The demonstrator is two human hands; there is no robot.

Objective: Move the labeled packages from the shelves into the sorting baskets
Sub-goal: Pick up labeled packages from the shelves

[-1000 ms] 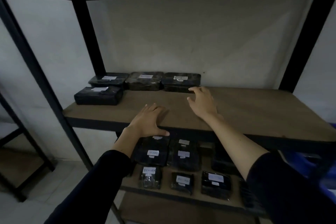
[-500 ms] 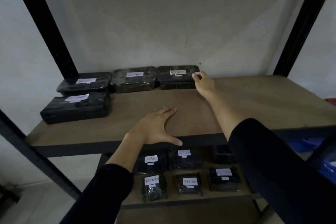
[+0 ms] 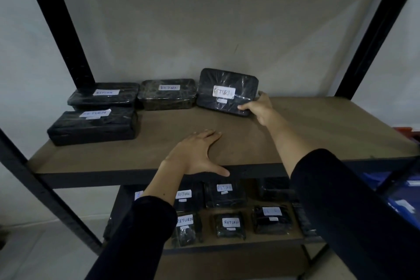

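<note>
A black wrapped package (image 3: 223,88) with a white "RETURN" label is tipped up on its near edge at the back of the upper shelf (image 3: 318,129). My right hand (image 3: 258,108) grips its right end, thumb on the front face. My left hand (image 3: 195,155) lies flat on the shelf's front edge, fingers spread, holding nothing. Three more labeled packages sit on the shelf's left: one at the back middle (image 3: 167,93), one at the back left (image 3: 104,96), one in front (image 3: 93,126).
The lower shelf (image 3: 227,243) carries several smaller black packages marked "RETURN" (image 3: 230,225). Black steel uprights (image 3: 61,22) frame the rack on both sides. A blue basket (image 3: 404,198) and something red (image 3: 406,130) show at the far right. Pale floor lies lower left.
My right hand reached the rightmost back package, took hold of it and tilted it up off the shelf. My left hand stayed on the shelf edge. The view moved closer.
</note>
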